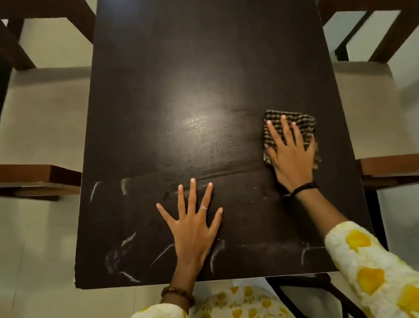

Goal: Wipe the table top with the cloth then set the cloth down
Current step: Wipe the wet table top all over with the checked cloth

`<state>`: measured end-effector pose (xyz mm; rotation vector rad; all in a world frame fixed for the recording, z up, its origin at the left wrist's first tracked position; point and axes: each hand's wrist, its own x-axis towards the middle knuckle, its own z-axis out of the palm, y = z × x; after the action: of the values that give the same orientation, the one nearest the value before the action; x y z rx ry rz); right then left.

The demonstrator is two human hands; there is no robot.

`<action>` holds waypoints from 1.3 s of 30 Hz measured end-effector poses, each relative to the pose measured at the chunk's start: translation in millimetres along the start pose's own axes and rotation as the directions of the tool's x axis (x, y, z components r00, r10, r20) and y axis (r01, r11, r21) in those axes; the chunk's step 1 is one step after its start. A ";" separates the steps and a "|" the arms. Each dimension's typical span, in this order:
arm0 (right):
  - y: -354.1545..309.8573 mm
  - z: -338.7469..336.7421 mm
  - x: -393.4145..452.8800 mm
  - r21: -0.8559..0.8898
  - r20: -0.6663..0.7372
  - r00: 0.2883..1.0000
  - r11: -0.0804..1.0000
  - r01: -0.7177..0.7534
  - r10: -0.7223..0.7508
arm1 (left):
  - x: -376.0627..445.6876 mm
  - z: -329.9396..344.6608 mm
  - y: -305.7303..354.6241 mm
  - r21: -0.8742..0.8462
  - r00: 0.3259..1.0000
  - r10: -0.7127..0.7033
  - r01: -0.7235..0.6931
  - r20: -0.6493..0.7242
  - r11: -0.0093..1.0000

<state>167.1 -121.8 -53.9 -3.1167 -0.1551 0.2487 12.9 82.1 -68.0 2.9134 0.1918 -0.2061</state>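
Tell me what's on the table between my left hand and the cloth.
Nothing solid: in the head view, only bare dark table top with faint pale smears separates the left hand from the checked cloth under the right hand.

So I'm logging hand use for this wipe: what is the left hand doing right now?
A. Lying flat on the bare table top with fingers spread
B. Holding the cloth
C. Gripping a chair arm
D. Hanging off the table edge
A: the left hand lies flat, fingers spread, on the dark table top, while the right hand presses the checked cloth.
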 end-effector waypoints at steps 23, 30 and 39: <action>68.5 -0.7 -5.2 0.098 -0.040 0.989 0.986 -0.136 0.141 | -8.5 -4.3 34.2 -0.083 0.997 -0.007 0.001 -0.076 0.997; -3.3 8.4 -35.4 0.017 -0.038 0.980 0.980 0.198 -0.197 | -16.1 19.3 86.7 -0.091 0.998 0.067 -0.066 0.002 0.994; 103.8 4.7 -10.1 -0.002 -0.049 0.996 0.997 0.079 -0.079 | -15.4 23.8 86.1 -0.050 0.998 0.056 -0.056 0.001 0.997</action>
<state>166.5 -226.1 -58.9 -3.1046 -0.2776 0.1712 7.2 -8.2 -71.2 2.8648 0.1127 -0.1931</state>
